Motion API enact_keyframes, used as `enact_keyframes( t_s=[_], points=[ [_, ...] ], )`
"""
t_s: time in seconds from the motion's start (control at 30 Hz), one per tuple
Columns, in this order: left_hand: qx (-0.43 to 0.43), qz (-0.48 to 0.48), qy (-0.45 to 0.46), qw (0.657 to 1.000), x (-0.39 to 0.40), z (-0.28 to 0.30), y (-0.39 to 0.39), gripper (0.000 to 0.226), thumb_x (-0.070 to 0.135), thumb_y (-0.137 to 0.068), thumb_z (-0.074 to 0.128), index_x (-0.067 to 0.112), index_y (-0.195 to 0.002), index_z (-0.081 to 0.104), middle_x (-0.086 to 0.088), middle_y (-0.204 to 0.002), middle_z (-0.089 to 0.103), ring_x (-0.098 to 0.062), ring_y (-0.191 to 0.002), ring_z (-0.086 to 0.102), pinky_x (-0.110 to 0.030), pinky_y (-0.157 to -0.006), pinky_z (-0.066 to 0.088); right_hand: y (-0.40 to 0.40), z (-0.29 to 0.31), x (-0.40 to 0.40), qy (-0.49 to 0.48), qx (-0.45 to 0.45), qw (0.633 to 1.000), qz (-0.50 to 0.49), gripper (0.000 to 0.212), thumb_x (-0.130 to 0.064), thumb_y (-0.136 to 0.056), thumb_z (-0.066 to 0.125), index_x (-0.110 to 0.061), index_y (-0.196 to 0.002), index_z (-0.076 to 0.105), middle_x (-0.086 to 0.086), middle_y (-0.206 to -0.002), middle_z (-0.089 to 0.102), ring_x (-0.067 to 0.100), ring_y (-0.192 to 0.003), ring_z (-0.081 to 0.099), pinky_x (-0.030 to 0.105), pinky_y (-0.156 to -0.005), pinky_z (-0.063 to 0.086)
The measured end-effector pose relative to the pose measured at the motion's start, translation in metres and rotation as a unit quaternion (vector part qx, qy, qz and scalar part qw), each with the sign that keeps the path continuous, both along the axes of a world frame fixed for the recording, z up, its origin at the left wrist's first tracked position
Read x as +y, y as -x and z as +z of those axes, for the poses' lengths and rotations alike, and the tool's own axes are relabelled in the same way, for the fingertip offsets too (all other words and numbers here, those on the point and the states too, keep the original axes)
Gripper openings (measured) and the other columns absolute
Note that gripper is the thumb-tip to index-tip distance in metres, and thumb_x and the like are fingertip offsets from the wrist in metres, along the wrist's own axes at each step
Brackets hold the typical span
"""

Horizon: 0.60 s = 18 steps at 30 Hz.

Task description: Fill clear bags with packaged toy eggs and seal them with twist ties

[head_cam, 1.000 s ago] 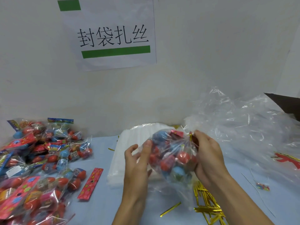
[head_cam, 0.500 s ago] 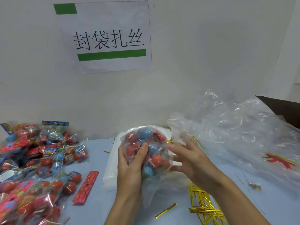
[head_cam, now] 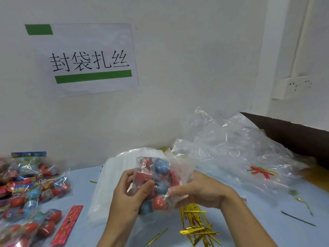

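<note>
Sealing looks to be in hand: the filled bag (head_cam: 156, 182) is held above the pile of gold twist ties (head_cam: 195, 223), left hand (head_cam: 128, 193) gripping its body, right hand (head_cam: 197, 189) pinching its gathered neck. Next, probably, tighten the tie.

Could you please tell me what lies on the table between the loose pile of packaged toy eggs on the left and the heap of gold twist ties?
In the head view, a red card strip and a stack of clear bags.
</note>
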<state>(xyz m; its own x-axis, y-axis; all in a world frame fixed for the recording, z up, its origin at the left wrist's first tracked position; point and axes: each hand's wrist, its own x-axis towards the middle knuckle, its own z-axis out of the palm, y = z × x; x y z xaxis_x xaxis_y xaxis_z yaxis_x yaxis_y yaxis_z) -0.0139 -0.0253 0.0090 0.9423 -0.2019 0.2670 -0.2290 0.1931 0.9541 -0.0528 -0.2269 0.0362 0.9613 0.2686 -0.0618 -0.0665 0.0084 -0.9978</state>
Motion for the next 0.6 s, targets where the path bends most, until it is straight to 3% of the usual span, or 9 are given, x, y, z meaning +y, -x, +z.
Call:
enact_keyframes(
  t_s=[0.1,0.2,0.27,0.4,0.5,0.6],
  points=[
    [-0.015,-0.043,-0.028,0.999,-0.004,0.000,0.004,0.072,0.075,-0.042,0.085,0.030,-0.096,0.072,-0.007,-0.100,0.076,-0.028,-0.090,0.075,-0.032,-0.067,0.061,0.003,-0.001,-0.009,0.010,0.017,1.000,0.009,0.048,-0.010,-0.079,0.078,-0.001,-0.124,0.066,0.030,-0.122,0.067,0.043,-0.106,0.068,0.043,-0.086,0.062],
    [0.020,-0.046,-0.004,0.999,-0.003,0.000,0.000,0.063,0.079,-0.066,0.067,0.029,-0.103,0.075,-0.009,-0.109,0.075,-0.031,-0.102,0.072,-0.048,-0.083,0.058,0.001,-0.002,-0.014,-0.012,-0.023,1.000,-0.002,0.047,-0.010,-0.082,0.075,-0.014,-0.127,0.064,0.023,-0.121,0.069,0.041,-0.108,0.068,0.037,-0.076,0.063],
    [0.050,-0.019,0.025,0.998,-0.002,-0.001,-0.006,0.051,0.069,-0.077,0.061,0.030,-0.106,0.075,-0.005,-0.114,0.073,-0.027,-0.112,0.066,-0.052,-0.092,0.051,0.001,0.000,-0.016,-0.046,-0.049,0.997,-0.035,0.038,-0.012,-0.081,0.076,-0.021,-0.117,0.071,0.014,-0.112,0.074,0.030,-0.096,0.073,0.036,-0.074,0.062],
    [0.078,0.045,0.030,0.996,0.000,-0.009,-0.015,0.035,0.041,-0.099,0.044,0.022,-0.102,0.073,-0.010,-0.104,0.074,-0.030,-0.105,0.064,-0.048,-0.079,0.052,-0.004,0.016,-0.027,-0.148,-0.070,0.975,-0.153,0.034,-0.015,-0.074,0.085,-0.015,-0.107,0.076,0.016,-0.109,0.075,0.029,-0.091,0.074,0.039,-0.075,0.062],
    [0.085,0.052,0.013,0.995,-0.003,-0.013,-0.019,0.036,0.031,-0.104,0.039,0.014,-0.102,0.071,-0.014,-0.102,0.073,-0.031,-0.100,0.065,-0.046,-0.075,0.052,-0.008,0.053,-0.048,-0.235,-0.098,0.930,-0.266,0.038,-0.021,-0.071,0.080,-0.013,-0.107,0.072,0.011,-0.100,0.075,0.025,-0.083,0.075,0.038,-0.075,0.063],
    [0.084,0.061,0.003,0.995,-0.004,-0.014,-0.020,0.032,0.025,-0.103,0.042,0.013,-0.098,0.071,-0.012,-0.096,0.074,-0.032,-0.098,0.065,-0.045,-0.073,0.052,-0.010,0.097,-0.078,-0.368,-0.145,0.838,-0.376,0.028,-0.014,-0.088,0.072,-0.007,-0.115,0.066,0.010,-0.100,0.071,0.019,-0.093,0.070,0.042,-0.092,0.059]
  ],
)
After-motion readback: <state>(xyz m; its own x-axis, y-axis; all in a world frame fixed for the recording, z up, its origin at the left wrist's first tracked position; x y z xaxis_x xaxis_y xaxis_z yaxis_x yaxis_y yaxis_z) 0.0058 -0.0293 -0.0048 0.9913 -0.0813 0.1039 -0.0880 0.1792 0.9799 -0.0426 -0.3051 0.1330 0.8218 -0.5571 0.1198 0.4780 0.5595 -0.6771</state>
